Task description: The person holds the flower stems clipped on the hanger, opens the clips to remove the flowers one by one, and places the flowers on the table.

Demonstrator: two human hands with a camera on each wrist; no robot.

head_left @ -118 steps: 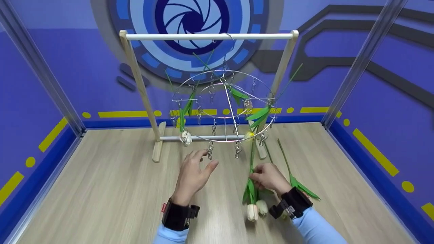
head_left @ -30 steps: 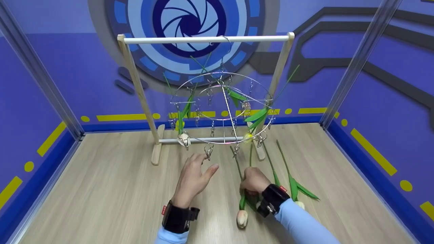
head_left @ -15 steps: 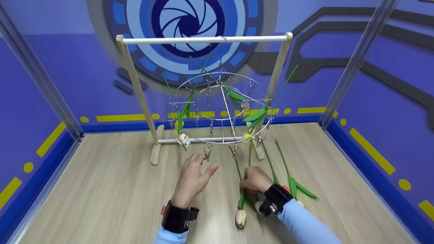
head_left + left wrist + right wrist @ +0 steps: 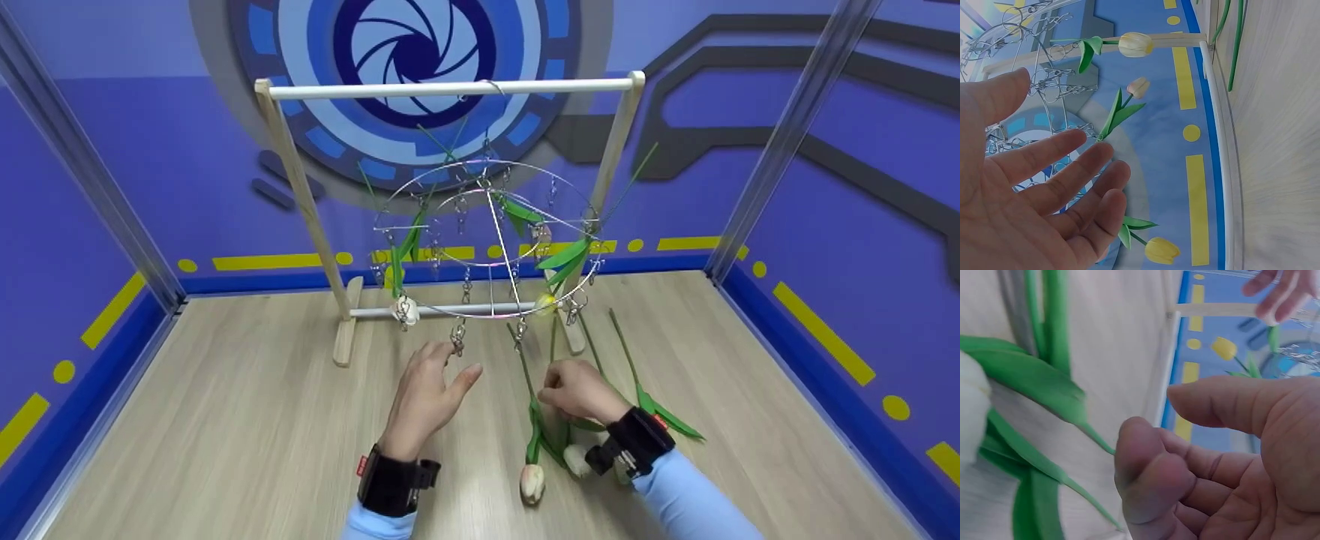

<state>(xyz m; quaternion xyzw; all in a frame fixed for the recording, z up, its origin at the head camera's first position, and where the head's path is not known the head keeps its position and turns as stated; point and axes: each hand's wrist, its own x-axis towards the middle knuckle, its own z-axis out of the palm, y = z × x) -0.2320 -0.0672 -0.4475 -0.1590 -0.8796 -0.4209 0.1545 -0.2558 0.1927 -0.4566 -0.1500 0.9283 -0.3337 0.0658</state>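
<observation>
My left hand (image 4: 431,397) is held up with spread, relaxed fingers. Its fingertips are by a metal clip (image 4: 458,337) at the front of the round wire clip hanger (image 4: 491,315); whether they touch it I cannot tell. Over the artificial tulips lying on the table hovers my right hand (image 4: 581,390); in the right wrist view its thumb stands apart from the loosely bent fingers, with nothing between them. A pale pink tulip (image 4: 532,482) lies left of it, and a white tulip (image 4: 577,460) lies partly under the wrist.
The hanger hangs from a wooden rack with a white top bar (image 4: 450,90). Clipped to it are several tulips, among them a white bloom (image 4: 405,310) and a yellow bloom (image 4: 547,301). Another tulip's leaves (image 4: 679,424) lie at the right. Purple panels enclose the table.
My right hand earlier gripped a tulip stem and shifted the pale pink tulip left; now it has let go and moved slightly right. My left hand has stayed near the front clip.
</observation>
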